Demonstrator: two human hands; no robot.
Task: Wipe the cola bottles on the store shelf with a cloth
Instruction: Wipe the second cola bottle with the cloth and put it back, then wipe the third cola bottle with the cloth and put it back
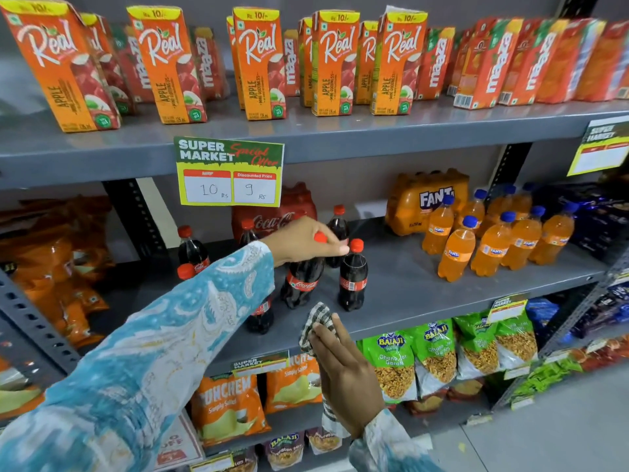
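Your left hand (303, 240) grips the neck of a cola bottle (301, 281) on the grey shelf (425, 284), fingers closed around it under the red cap. Just right of this bottle stands another cola bottle (353, 277). Below it, at the shelf edge, your right hand (347, 366) presses the checked cloth (318, 321) with straight fingers held together.

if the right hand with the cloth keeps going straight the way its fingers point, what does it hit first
Most likely the cola bottle gripped at the neck by the left hand. The right hand presses the cloth up toward its base; depth is uncertain, so the shelf edge might come first.
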